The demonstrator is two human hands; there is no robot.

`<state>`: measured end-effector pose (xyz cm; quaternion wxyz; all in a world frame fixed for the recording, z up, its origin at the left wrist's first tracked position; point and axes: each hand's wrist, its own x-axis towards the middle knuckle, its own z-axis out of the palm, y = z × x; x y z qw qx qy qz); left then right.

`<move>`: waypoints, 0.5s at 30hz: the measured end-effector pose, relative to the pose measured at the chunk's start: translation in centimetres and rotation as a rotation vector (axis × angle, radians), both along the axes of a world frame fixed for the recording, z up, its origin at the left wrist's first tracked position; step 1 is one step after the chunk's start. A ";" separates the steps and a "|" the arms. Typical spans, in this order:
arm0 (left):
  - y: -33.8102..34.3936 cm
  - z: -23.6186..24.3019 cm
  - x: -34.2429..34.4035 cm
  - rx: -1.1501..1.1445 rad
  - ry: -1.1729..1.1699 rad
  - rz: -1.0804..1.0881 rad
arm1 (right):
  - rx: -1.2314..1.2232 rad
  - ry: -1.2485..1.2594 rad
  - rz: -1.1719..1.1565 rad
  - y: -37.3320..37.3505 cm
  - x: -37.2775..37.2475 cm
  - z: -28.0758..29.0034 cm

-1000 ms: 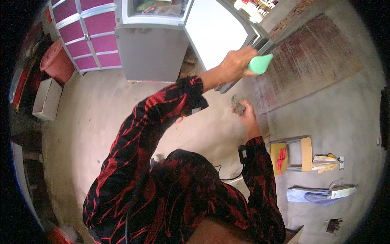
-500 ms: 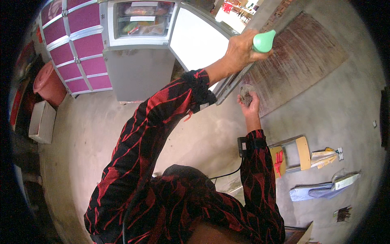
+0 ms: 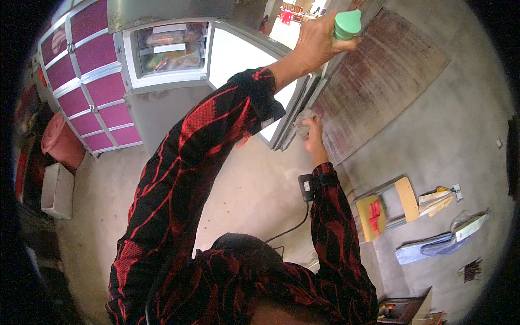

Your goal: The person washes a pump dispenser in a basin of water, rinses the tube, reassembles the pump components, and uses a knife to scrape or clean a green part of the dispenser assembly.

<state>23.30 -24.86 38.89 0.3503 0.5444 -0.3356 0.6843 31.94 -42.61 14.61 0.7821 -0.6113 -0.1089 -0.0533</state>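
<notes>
Seemingly a home, with a food-stocked fridge point(image 3: 154, 111) (and yellow chair point(image 3: 407, 199)).

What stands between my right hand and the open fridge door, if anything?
Only the grey cloth held in your right hand, beside the edge of the door; nothing else visible is in between. Whether they touch is unclear.

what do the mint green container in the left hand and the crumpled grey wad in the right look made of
The smooth mint-green container looks like satin-finished plastic: even colour, moulded-looking edges. The crumpled grey wad is probably matt cloth, judging by its soft folds, but no weave shows to confirm it.
</notes>
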 end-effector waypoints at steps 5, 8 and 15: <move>-0.3 0.7 1.0 0.081 -0.073 -0.071 | -0.041 -0.051 -0.035 -0.3 0.7 -1.2; 0.4 0.9 0.4 0.099 0.049 -0.055 | 0.021 -0.110 -0.021 1.1 1.2 -1.4; -0.4 0.1 1.0 0.105 0.063 -0.162 | 0.043 -0.108 -0.143 1.2 1.2 -2.2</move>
